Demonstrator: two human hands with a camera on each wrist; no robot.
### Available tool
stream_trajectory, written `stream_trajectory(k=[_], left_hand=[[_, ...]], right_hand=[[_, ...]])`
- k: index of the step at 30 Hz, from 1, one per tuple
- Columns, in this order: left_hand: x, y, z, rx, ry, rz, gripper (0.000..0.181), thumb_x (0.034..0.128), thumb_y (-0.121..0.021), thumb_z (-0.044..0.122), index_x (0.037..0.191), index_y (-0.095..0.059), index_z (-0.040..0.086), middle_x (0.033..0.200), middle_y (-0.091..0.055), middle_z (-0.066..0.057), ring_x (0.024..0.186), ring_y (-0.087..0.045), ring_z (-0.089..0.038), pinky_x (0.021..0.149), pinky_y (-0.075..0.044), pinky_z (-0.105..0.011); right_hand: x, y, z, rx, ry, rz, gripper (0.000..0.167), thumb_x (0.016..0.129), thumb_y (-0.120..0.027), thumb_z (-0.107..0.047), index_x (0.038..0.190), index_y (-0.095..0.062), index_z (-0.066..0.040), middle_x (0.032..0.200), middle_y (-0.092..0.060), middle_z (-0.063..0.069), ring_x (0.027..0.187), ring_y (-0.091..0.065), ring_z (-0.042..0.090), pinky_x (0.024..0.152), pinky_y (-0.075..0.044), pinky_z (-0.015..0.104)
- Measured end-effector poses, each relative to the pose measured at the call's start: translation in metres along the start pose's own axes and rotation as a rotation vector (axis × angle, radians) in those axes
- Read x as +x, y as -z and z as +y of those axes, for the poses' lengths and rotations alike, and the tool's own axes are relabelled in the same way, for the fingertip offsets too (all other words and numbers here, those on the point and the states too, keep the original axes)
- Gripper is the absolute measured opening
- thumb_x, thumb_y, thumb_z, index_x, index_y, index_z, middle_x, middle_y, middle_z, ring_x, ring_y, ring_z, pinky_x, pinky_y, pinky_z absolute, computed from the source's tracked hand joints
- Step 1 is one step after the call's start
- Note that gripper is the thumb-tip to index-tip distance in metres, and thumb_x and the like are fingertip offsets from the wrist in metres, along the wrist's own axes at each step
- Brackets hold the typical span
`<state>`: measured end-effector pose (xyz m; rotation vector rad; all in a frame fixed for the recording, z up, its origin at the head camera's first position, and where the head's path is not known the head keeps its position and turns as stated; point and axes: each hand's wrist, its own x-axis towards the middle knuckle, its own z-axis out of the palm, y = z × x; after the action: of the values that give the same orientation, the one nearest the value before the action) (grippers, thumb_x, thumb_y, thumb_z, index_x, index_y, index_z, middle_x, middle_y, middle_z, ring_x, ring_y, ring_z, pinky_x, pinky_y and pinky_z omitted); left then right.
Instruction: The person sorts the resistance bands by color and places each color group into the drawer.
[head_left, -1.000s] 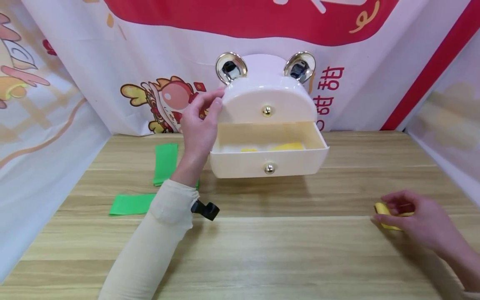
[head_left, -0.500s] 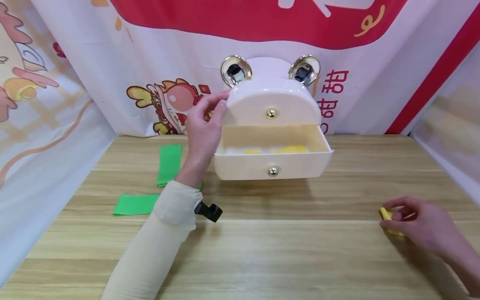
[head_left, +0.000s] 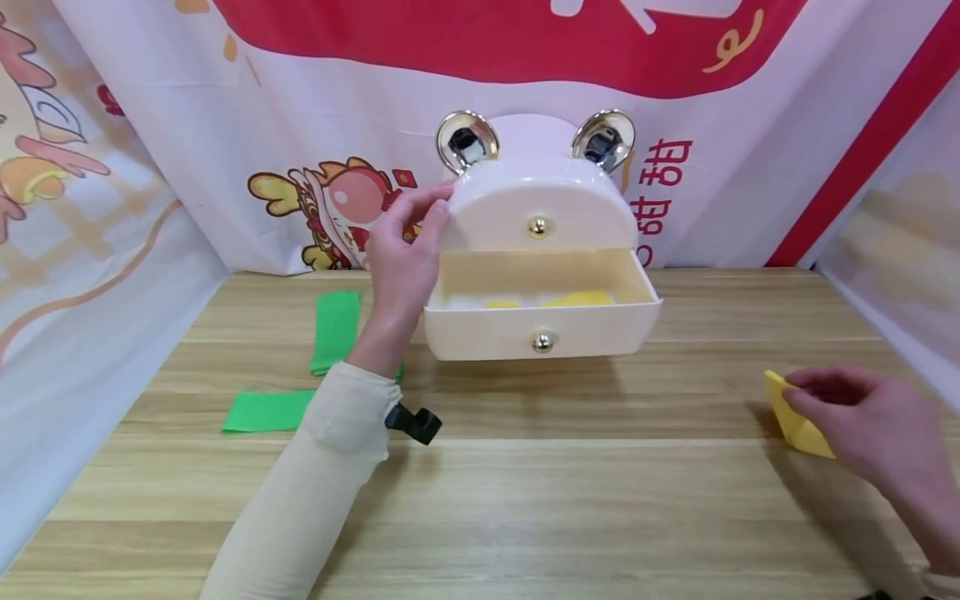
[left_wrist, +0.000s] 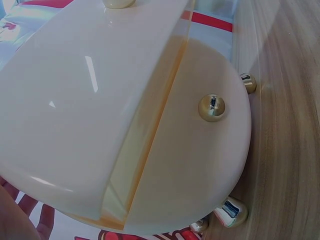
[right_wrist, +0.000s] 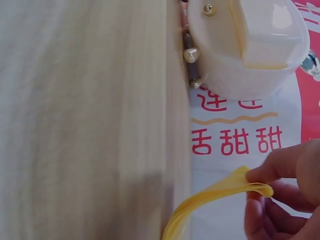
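Observation:
A white drawer box (head_left: 495, 221) with two shiny bulging eyes stands at the back of the table, its middle drawer (head_left: 480, 335) pulled out. Yellow pieces (head_left: 581, 298) lie inside that drawer. My left hand (head_left: 403, 262) touches the box's upper left side with extended fingers; only some of its fingers (left_wrist: 46, 220) show in the left wrist view. On the right, my right hand (head_left: 881, 421) pinches a folded, flexible yellow strip (head_left: 797, 421) by its upper edge. In the right wrist view the layered strip (right_wrist: 215, 192) hangs curved from thumb and fingers.
Green strips (head_left: 335, 329) lie left of the box, and another green strip (head_left: 264, 412) lies nearer, partly behind my left sleeve. A lower rounded front with a gold knob (left_wrist: 212, 107) sits below the open drawer. Printed cloth (head_left: 720, 183) hangs behind and at both sides.
My right hand has raised the yellow strip, which now stands more upright and shows more of its face. My left hand keeps its place on the box.

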<state>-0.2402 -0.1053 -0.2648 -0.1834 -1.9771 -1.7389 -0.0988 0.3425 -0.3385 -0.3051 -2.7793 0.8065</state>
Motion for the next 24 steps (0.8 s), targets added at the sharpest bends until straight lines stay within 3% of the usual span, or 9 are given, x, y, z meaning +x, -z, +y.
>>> stream_trajectory(k=[3, 6, 8, 13, 18, 24], left_hand=[[0.0, 0.0, 0.0, 0.002, -0.003, -0.001, 0.026, 0.1062, -0.064, 0.028, 0.126, -0.078, 0.019, 0.136, -0.074, 0.011, 0.122, -0.065, -0.008, 0.102, -0.056, -0.028], [0.0, 0.0, 0.001, 0.004, 0.0, -0.001, 0.026, 0.1063, -0.064, 0.029, 0.126, -0.077, 0.02, 0.136, -0.074, 0.011, 0.122, -0.065, -0.008, 0.103, -0.056, -0.028], [0.0, -0.001, 0.001, 0.008, 0.006, -0.002, 0.026, 0.1064, -0.064, 0.029, 0.126, -0.077, 0.02, 0.137, -0.073, 0.011, 0.122, -0.065, -0.008, 0.104, -0.056, -0.029], [0.0, 0.0, 0.001, 0.008, 0.013, -0.003, 0.026, 0.1064, -0.063, 0.029, 0.127, -0.077, 0.02, 0.137, -0.073, 0.01, 0.122, -0.065, -0.009, 0.103, -0.057, -0.029], [0.0, 0.0, 0.0, 0.007, 0.008, -0.001, 0.026, 0.1063, -0.063, 0.028, 0.126, -0.077, 0.02, 0.136, -0.074, 0.01, 0.122, -0.065, -0.009, 0.103, -0.057, -0.029], [0.0, 0.0, -0.001, 0.009, 0.002, 0.004, 0.026, 0.1061, -0.063, 0.028, 0.126, -0.078, 0.02, 0.136, -0.074, 0.008, 0.122, -0.065, -0.009, 0.103, -0.057, -0.029]], right_hand=[[0.001, 0.003, -0.008, 0.104, 0.019, 0.099, 0.008, 0.094, -0.079, -0.027, 0.098, -0.082, -0.021, 0.073, -0.058, -0.049, 0.066, -0.054, -0.024, 0.055, -0.044, 0.012], [0.004, 0.007, -0.018, 0.182, 0.026, 0.18, 0.006, 0.092, -0.08, -0.022, 0.093, -0.081, -0.028, 0.071, -0.059, -0.049, 0.064, -0.057, -0.025, 0.055, -0.045, 0.007], [0.006, 0.008, -0.024, 0.204, 0.023, 0.217, 0.006, 0.093, -0.079, -0.021, 0.098, -0.082, -0.02, 0.071, -0.059, -0.048, 0.064, -0.058, -0.025, 0.056, -0.046, 0.004], [0.013, 0.011, -0.043, 0.199, 0.026, 0.271, 0.031, 0.097, -0.076, -0.024, 0.116, -0.078, 0.001, 0.076, -0.055, -0.05, 0.068, -0.055, -0.027, 0.063, -0.046, -0.001], [0.02, 0.014, -0.062, 0.21, 0.053, 0.3, 0.035, 0.1, -0.073, -0.026, 0.122, -0.076, 0.001, 0.085, -0.054, -0.046, 0.076, -0.054, -0.024, 0.069, -0.045, -0.004], [0.027, 0.015, -0.092, 0.294, 0.062, 0.344, 0.032, 0.099, -0.074, -0.025, 0.123, -0.078, -0.003, 0.087, -0.059, -0.042, 0.08, -0.06, -0.017, 0.074, -0.047, -0.003]])
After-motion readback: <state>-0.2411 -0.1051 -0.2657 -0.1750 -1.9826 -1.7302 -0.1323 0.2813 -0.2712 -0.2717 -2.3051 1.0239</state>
